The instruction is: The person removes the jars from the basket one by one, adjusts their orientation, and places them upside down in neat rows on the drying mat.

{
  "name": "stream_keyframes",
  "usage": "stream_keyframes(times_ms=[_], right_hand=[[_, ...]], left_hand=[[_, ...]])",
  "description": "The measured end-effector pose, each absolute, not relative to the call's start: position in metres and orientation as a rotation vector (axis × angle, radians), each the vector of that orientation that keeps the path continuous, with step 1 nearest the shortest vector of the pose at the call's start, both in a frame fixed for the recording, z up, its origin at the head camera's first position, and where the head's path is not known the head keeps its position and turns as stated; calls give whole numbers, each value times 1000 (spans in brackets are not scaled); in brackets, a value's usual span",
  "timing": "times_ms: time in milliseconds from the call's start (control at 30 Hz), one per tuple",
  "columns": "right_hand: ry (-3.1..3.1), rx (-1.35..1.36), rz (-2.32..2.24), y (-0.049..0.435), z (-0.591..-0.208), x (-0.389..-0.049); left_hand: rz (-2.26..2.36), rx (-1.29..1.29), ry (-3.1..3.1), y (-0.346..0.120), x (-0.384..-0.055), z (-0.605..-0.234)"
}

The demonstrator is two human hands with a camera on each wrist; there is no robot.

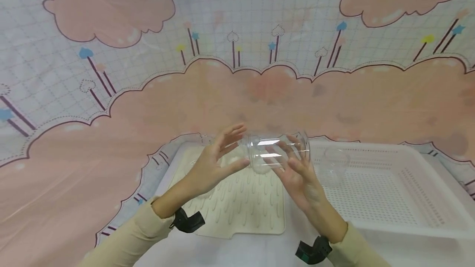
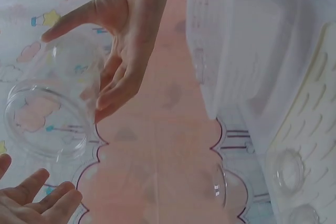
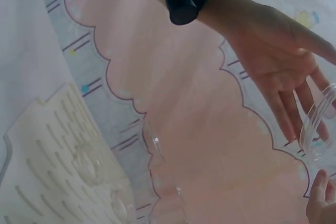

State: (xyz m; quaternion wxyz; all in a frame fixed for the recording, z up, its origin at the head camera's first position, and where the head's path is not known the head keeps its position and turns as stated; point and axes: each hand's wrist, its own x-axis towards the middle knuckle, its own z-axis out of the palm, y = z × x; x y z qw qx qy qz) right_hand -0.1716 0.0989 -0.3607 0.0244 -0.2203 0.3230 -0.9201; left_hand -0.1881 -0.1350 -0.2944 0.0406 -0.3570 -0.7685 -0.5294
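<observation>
A clear, see-through jar [image 1: 259, 151] lies sideways in the air above the mat. My right hand [image 1: 302, 176] holds it near its right end, thumb and fingers around the wall. In the left wrist view the right hand [image 2: 128, 40] grips the same jar [image 2: 68, 77], whose round rim faces the left hand. My left hand [image 1: 215, 160] is beside the jar's left end, fingers spread and thumb apart. The right wrist view has the left hand [image 3: 283, 51] with straight fingers near the jar rim [image 3: 315, 124]; whether they touch it I cannot tell.
Below is a cream ridged mat [image 1: 241, 213] with clear round pieces [image 2: 290, 170] on its far left part. To the right stands a white perforated basket [image 1: 378, 193] with a clear jar [image 1: 334, 168] in it. A patterned cloth [image 1: 237, 102] hangs behind.
</observation>
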Motion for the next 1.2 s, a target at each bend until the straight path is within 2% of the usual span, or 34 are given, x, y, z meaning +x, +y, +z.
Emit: stream_keyframes(times_ms=[633,1033,1200], right_hand=[[1035,-550,-2834,89,-353,-199],[1142,-372,-2818,77,-358,-213],[1219,-358,-2773,70,-365,-217]], left_hand=[[-1445,-818,-2422,-204,-201,-310],[-1289,-543,-2564,-253,-198,-341],[-1270,-541,-2542,-268,-198,-357]])
